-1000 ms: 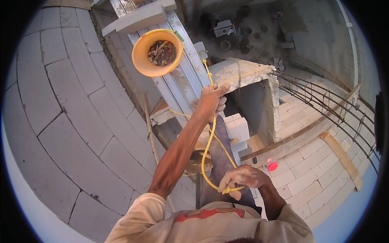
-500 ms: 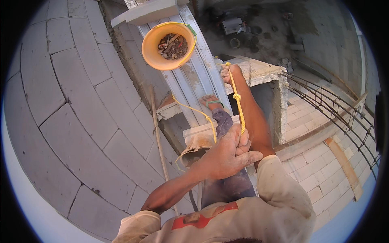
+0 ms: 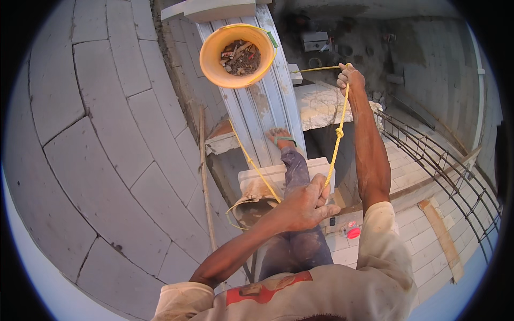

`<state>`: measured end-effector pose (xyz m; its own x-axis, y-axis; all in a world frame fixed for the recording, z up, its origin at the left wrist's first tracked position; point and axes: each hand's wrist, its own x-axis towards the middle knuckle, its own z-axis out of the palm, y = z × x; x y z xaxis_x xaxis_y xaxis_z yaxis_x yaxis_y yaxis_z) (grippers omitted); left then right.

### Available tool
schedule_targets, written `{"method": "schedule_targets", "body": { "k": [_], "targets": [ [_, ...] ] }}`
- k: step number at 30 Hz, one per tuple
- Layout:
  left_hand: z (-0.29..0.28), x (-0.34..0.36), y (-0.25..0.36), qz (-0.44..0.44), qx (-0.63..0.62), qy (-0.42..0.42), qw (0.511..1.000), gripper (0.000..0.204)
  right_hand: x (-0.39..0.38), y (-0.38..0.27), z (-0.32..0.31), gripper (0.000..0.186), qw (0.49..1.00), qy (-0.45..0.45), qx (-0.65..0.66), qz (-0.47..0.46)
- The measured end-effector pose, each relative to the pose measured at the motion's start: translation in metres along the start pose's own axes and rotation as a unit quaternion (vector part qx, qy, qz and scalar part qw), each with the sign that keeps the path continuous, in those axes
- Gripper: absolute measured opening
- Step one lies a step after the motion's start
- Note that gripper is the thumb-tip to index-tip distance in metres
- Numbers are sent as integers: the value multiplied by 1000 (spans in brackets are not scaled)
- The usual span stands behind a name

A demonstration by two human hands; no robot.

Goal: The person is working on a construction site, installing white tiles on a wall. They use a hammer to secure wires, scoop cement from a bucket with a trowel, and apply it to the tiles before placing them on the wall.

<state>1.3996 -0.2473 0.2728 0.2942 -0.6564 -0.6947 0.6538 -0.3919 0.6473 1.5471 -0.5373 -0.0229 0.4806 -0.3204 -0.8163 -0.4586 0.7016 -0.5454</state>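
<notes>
A knotted yellow rope (image 3: 339, 132) runs taut between my two hands. My right hand (image 3: 350, 78), arm stretched forward, is closed round it, and a length of it leads left from that fist toward the blue-grey metal planks. Closer to my body, my left hand (image 3: 308, 206) grips the rope with curled fingers, its thumb pointing right. Another stretch of rope (image 3: 251, 160) slants from the planks down to the left hand. Beneath my left wrist is a dirty bucket (image 3: 251, 211), partly hidden. An orange bucket (image 3: 238, 56) with wood scraps and debris stands on the planks ahead.
My bare foot (image 3: 281, 138) rests on the metal planks (image 3: 259, 107). A grey block wall (image 3: 107, 160) runs along the left, with a wooden pole (image 3: 206, 182) beside it. Rebar (image 3: 439, 166) juts out at right, near a rough concrete ledge (image 3: 321, 107). The floor lies far below.
My right hand has moved right and forward, drawing the rope out to the side. My left hand stays near my body, still gripping the rope. The view has shifted a little.
</notes>
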Motion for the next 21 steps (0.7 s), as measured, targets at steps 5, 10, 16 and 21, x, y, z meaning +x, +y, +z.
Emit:
{"method": "schedule_targets", "body": {
  "k": [5, 10, 16, 21],
  "targets": [
    [4, -3, -37, 33, -26, 4, 999, 46, -43, -30, -14, 35, 993, -16, -116, -23],
    [-7, -10, -83, -16, -83, 121, 989, 43, -176, -50, 14, 34, 942, -52, -320, -92],
    [-8, -14, -110, 59, -42, 253, 965, 37, -368, -147, 38, 35, 895, -102, -342, -268],
    [27, -53, -48, 134, -34, 236, 962, 29, -514, -225, 54, 36, 839, -223, -131, -478]
  ]
}}
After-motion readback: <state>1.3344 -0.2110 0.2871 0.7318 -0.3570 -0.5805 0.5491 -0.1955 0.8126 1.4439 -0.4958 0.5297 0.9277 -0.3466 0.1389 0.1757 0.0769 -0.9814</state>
